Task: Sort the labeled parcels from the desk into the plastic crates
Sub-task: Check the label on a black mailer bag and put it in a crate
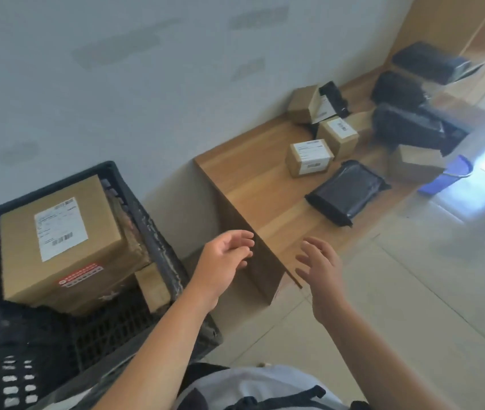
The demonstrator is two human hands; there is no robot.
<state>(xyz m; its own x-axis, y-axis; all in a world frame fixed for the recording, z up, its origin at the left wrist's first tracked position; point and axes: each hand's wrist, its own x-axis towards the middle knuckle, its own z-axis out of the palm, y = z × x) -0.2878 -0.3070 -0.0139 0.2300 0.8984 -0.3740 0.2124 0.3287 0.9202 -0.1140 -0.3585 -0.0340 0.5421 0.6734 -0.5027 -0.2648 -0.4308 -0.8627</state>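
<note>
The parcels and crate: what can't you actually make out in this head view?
- Label text on the large box and small boxes: too small and blurred.
- Black crate: left side cut off by the frame edge; its lower contents hidden under the large box.
- Far black bags: motion-blurred, count unclear.

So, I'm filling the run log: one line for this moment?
left hand empty, open | right hand empty, open | large box in black crate | parcels remain on desk

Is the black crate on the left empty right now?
No. The black crate holds a large labeled cardboard box and a smaller one.
</note>
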